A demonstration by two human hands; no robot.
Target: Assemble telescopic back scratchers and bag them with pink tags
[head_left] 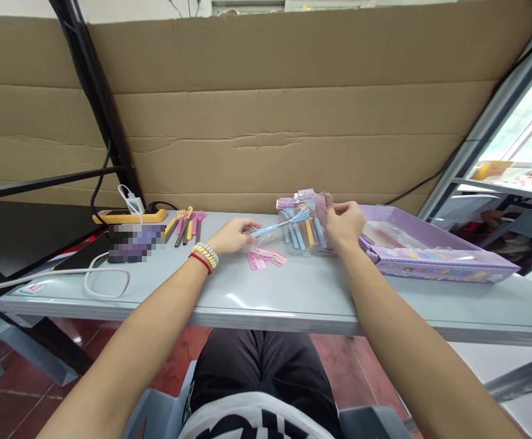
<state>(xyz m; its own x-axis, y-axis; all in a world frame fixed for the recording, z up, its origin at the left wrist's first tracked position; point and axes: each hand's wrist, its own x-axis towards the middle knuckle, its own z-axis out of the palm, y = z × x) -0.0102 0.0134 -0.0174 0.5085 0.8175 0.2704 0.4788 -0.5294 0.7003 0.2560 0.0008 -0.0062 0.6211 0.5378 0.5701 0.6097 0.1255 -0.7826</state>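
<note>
My left hand (234,235), wearing beaded and red bracelets, pinches the handle end of a blue fork-shaped tool (266,230) with a metal shaft. Its pronged blue head points right, over a clear plastic bag (325,207). My right hand (345,223) has its fingers closed on the right edge of this bag. Several blue tools (297,236) and a yellow one (310,233) lie in or under the clear plastic; which, I cannot tell. Small pink printed cards (266,257) lie on the table between my hands.
Several pink and yellow pronged tools (186,224) lie at the back left. Beside them are a yellow power strip (151,216), a blurred purple object (135,244) and a white cable (105,292). An open purple box (443,265) stands at right. Cardboard (266,116) lines the back.
</note>
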